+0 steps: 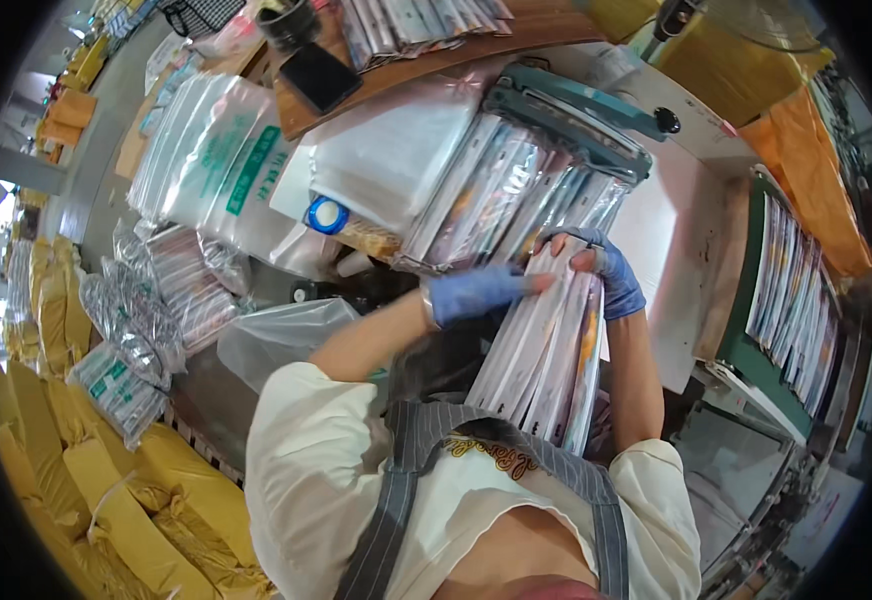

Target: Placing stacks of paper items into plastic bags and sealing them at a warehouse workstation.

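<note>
Yellow sacks (146, 510) crowd the left. The right hand (614, 275) grips the packets (541, 345), long axis near-to-far, by their far end; the left hand (471, 295) is at their left, grip unclear.

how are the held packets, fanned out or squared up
Fanned out: below the right hand, the packets spread toward the apron, several separate edges showing.

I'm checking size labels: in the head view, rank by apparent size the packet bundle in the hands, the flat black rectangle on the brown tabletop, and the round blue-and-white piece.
1. Packet bundle, perhaps enlarged by nearness to the camera
2. Flat black rectangle
3. Round blue-and-white piece
</note>
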Tool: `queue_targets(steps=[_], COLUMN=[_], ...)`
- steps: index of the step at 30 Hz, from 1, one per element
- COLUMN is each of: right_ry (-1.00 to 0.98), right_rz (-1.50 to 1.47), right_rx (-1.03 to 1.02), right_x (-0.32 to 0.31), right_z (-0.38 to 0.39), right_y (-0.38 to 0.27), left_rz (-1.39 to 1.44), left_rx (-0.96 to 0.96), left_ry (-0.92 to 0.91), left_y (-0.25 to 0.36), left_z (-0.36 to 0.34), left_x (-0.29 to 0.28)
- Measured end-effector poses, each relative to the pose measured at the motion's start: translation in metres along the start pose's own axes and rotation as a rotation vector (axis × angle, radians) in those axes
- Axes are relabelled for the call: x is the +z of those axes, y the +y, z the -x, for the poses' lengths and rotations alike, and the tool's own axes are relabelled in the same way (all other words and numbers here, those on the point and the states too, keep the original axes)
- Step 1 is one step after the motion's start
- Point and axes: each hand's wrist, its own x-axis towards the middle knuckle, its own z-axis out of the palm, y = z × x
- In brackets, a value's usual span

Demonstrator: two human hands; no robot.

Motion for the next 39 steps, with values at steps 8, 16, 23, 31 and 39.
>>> queue_targets(steps=[8, 16, 23, 31, 39], right_ry=[0.026, 0.067, -0.045, -0.140, -0.138], right_rz=[0.112, 0.071, 0.201, 0.199, 0.192], right_rx=[0.115, 0.209, 0.067, 0.013, 0.109], right_x=[0.032, 0.069, 0.042, 0.035, 0.049], right_z=[-0.049, -0.086, -0.098, -0.104, -0.107], right_y=[0.020, 0.032, 0.051, 0.061, 0.047], left_rz=[-1.459, -0.975, -0.744, -0.046, -0.109], left_rx=[0.610, 0.560, 0.409, 0.524, 0.403], left_ry=[0.618, 0.361, 0.781, 0.822, 0.477], left_y=[0.009, 0.012, 0.027, -0.014, -0.019], left_z=[0.012, 0.004, 0.038, 0.051, 0.035], left_x=[-0.254, -0.118, -0.137, -0.100, -0.096])
